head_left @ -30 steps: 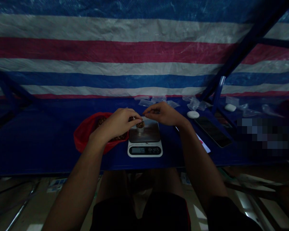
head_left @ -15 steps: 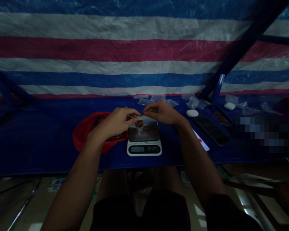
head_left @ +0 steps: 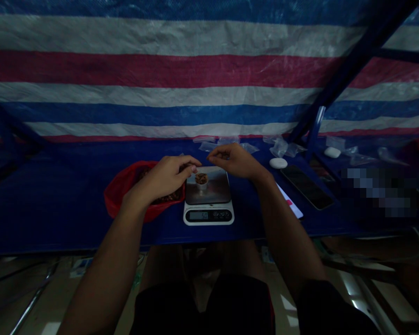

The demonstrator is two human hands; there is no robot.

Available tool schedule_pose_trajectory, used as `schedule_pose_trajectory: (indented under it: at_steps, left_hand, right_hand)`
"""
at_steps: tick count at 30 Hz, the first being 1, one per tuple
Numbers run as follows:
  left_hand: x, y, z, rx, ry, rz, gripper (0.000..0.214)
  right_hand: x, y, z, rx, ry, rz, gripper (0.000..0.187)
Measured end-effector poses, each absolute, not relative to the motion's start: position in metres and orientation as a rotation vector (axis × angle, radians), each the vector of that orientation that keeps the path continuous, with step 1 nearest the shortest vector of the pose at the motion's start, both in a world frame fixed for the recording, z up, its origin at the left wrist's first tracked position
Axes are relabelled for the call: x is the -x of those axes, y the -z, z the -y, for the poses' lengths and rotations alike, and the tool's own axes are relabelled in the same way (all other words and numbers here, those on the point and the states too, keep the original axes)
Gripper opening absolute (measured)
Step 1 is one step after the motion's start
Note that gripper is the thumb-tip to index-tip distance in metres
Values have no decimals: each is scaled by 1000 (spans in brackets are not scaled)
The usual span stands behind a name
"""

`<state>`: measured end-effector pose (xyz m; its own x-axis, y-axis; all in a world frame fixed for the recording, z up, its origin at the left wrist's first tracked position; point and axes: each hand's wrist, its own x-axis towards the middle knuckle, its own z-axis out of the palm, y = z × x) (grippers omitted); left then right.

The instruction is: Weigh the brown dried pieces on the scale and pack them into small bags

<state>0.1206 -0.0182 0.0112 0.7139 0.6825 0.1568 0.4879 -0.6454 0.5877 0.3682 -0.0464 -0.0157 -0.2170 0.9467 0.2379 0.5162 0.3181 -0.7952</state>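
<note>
A small metal cup [head_left: 202,186] heaped with brown dried pieces [head_left: 201,178] stands on the steel plate of a white digital kitchen scale [head_left: 208,217]. My left hand [head_left: 171,174] hovers just left of the cup, thumb and fingertips drawn together; what they pinch, if anything, is too small to name. Behind and right of the cup, my right hand [head_left: 233,160] is held above the back of the scale. Its fingers are curled toward the thumb, and their contents are hidden. Under my left wrist, a red plastic bag [head_left: 117,195] holds more brown pieces.
Clear plastic bags [head_left: 280,148] lie along the back of the blue table [head_left: 56,200]. To the right are a white oval case [head_left: 278,163], a dark phone [head_left: 307,187] and a lit phone [head_left: 292,204]. A blue metal post [head_left: 314,130] rises behind them.
Both hands have drawn slightly apart, the left one moving a little left, so more of the cup's contents shows. The cup stays on the scale.
</note>
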Motion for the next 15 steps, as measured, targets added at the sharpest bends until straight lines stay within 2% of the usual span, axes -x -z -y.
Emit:
schedule_pose_trajectory:
  at_steps: [7, 15]
  left_hand:
    - [-89, -27, 23, -2354, -570, -1060, 34]
    - [-57, -7, 37, -2348, -143, -1171, 35]
  right_hand:
    - [-371, 21, 43, 1417, -537, 1876, 21]
    - [-377, 29, 37, 1578, -222, 1703, 38]
